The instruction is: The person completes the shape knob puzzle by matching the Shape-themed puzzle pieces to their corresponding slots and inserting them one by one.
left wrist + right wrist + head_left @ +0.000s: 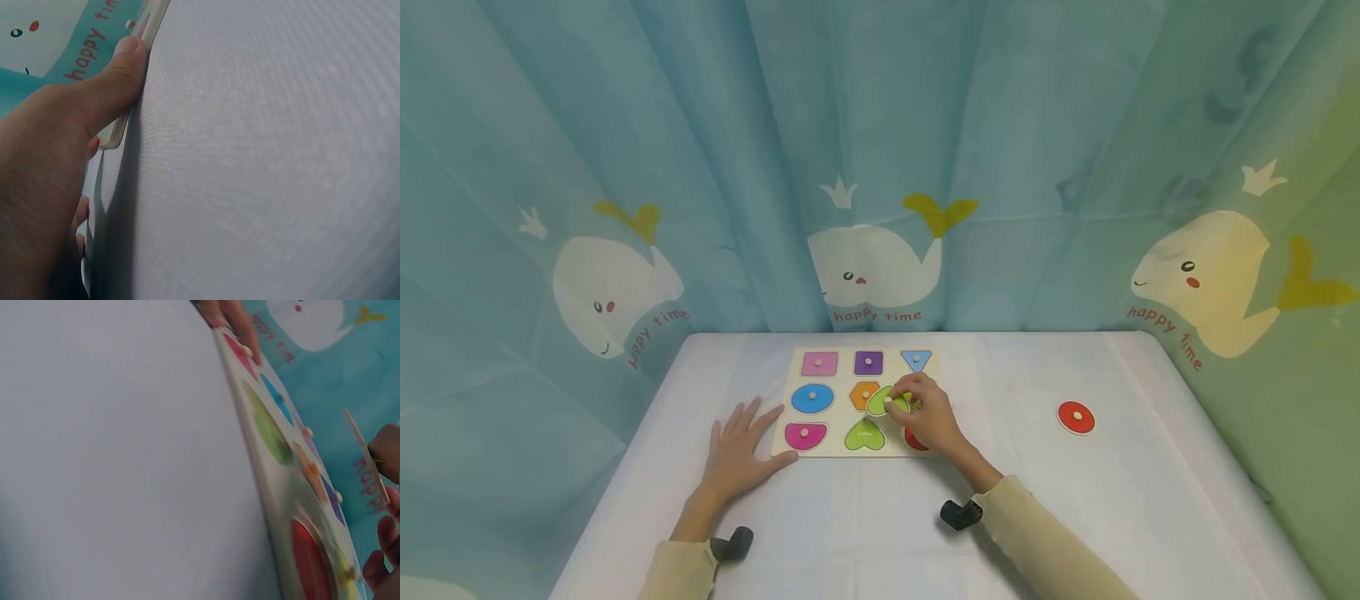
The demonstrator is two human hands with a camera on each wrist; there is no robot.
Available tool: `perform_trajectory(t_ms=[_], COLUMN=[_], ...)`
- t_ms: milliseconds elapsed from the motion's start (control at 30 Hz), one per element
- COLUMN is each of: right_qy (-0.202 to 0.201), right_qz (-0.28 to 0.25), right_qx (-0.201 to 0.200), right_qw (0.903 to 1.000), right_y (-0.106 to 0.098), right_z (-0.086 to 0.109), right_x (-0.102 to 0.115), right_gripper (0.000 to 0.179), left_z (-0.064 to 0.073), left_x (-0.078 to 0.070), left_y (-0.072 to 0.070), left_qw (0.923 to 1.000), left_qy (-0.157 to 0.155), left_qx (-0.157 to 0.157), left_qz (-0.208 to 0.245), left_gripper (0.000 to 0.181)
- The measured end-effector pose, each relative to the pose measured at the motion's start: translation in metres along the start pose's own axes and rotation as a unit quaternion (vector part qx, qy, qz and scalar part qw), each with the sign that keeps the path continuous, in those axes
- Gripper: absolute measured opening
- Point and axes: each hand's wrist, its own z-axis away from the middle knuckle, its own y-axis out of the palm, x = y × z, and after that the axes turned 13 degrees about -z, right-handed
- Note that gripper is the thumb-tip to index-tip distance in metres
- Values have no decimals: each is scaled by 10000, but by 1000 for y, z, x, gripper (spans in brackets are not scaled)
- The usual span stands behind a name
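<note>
A wooden shape puzzle board point(838, 417) lies on the white table. Over its middle right part, my right hand point(931, 417) pinches the small knob of a green heart piece point(877, 402) between thumb and finger. In the right wrist view, that piece point(360, 447) appears edge-on, raised off the board. The heart recess point(865, 436) at the bottom middle is bare, with small print in it. My left hand point(733, 457) lies spread at the board's left side, thumb at the lower edge. The red recess point(914, 440) is partly hidden by my right hand.
A red round piece point(1077, 417) with a knob lies on the table to the right of the board. Pink, purple, blue and orange pieces, such as the blue oval point(812, 400), sit in the board. A blue-green curtain point(880, 125) hangs behind the table.
</note>
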Motion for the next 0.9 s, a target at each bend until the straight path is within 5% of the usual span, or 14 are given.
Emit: perform_trajectory(t_ms=[167,567,900], right_qy=[-365,-69,-222], right_qz=[93,345,929], right_qx=[202,609,674], right_qw=[9991,9975,9931], right_y=[17,36,41], right_z=[5,16,19], right_x=[0,-5,-7], right_gripper=[10,8,7], left_z=[0,-1,-1], left_x=[0,-1,-1], left_y=[0,-4,-3], left_qw=[10000,9999,9999], left_qy=[13,-55,-54], left_qx=[-13,84,85], left_qz=[18,-104,-120], left_gripper=[86,86,86])
